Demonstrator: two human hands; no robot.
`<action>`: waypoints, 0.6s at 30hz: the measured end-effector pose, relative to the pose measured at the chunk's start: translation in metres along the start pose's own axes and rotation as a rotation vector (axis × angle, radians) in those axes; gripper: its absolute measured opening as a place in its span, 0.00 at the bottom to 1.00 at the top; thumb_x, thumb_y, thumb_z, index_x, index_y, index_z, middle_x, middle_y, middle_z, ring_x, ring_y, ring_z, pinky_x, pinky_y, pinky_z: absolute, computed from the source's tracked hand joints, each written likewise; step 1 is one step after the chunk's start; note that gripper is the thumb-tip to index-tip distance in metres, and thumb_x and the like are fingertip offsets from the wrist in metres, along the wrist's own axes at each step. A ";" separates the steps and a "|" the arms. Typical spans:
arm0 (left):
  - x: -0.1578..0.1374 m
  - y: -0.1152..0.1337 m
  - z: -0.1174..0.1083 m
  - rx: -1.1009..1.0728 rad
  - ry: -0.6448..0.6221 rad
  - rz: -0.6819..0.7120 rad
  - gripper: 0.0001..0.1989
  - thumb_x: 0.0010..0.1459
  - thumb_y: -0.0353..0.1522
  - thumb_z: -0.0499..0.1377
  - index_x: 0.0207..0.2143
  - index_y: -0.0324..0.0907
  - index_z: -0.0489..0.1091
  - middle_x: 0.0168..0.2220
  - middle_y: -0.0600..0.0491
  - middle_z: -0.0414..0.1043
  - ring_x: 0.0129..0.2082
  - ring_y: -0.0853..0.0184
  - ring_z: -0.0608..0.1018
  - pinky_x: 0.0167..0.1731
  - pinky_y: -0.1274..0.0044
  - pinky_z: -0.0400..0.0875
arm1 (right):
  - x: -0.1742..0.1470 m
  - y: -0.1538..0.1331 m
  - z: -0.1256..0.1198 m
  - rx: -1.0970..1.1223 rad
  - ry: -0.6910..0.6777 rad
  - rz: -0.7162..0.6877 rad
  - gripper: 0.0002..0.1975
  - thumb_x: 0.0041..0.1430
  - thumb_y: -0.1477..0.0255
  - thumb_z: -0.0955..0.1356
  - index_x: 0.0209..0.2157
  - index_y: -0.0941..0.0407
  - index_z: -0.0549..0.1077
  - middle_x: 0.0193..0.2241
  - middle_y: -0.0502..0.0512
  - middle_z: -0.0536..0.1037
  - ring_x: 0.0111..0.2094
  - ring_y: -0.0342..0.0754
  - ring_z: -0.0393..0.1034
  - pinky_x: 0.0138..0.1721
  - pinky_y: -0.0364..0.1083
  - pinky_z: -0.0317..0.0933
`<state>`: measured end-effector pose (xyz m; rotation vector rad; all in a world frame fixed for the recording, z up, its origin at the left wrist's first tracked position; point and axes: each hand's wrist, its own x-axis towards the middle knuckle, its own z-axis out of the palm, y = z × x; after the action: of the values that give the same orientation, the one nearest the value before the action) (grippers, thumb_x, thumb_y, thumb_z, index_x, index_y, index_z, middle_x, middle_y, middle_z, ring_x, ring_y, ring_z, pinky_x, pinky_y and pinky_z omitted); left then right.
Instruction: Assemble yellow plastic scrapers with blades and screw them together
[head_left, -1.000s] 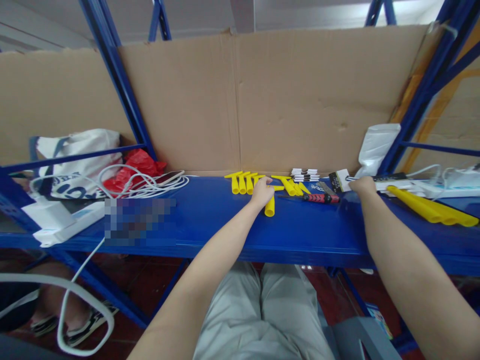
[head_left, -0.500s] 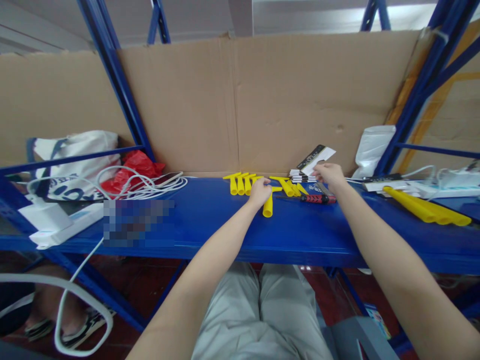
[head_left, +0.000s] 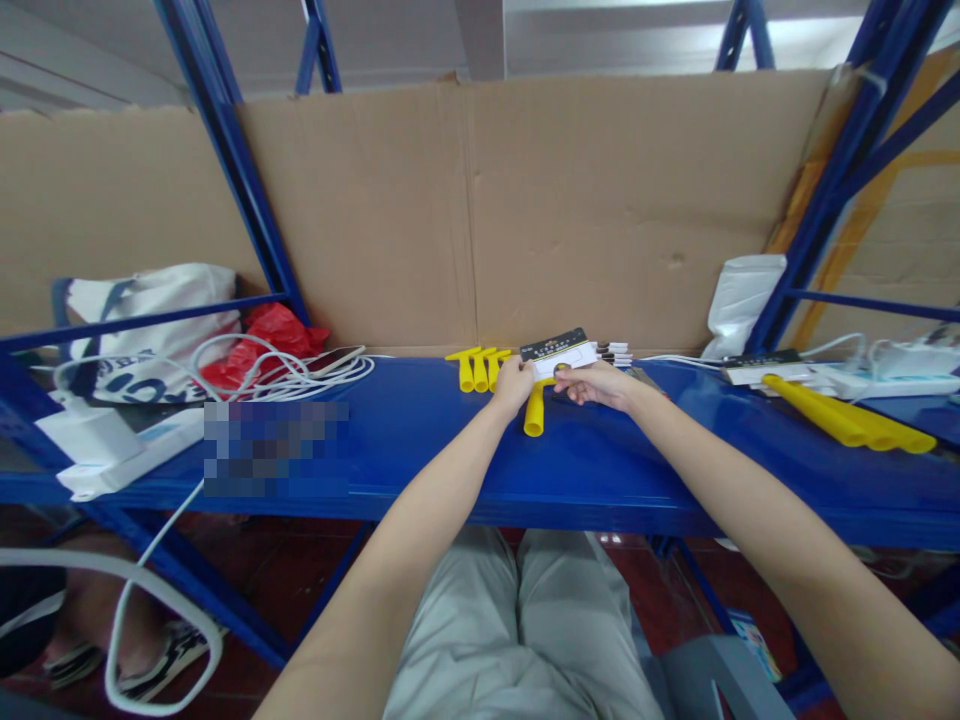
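Note:
A flat black-and-white card or packet spans the gap between my hands, tilted up slightly to the right. My left hand is closed at its left end. Fingers of my right hand are curled at its lower right edge, thumb near the middle. Just below it is a yellow T-shaped tool with a hollow round handle, its open end toward me; its crossbar is partly hidden by the card and my fingers. Whether my left hand also grips this tool is hidden. Several similar yellow tools lie left of my left hand.
More black-and-white packets are stacked behind my right hand. Yellow cone-shaped pieces and a white power strip lie to the right. White cables, a red bag and a charger sit left. Cardboard stands behind the blue shelf.
My right hand has moved left from the packet stack, bringing a black-and-white packet to my left hand. My left hand, earlier at the yellow tool's crossbar, now meets the packet's left end.

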<state>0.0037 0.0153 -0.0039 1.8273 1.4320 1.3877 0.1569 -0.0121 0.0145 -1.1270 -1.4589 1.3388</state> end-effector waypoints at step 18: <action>0.000 -0.002 -0.009 0.400 -0.038 -0.100 0.14 0.61 0.31 0.47 0.38 0.35 0.69 0.42 0.40 0.73 0.43 0.59 0.74 0.40 0.74 0.66 | 0.007 0.000 -0.030 -1.119 0.239 -0.202 0.03 0.46 0.73 0.68 0.24 0.58 0.72 0.21 0.51 0.74 0.23 0.43 0.66 0.25 0.40 0.57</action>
<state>-0.0052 0.0141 -0.0018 1.9692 1.8567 1.0676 0.1842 0.0019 0.0171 -1.6556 -2.1029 0.1324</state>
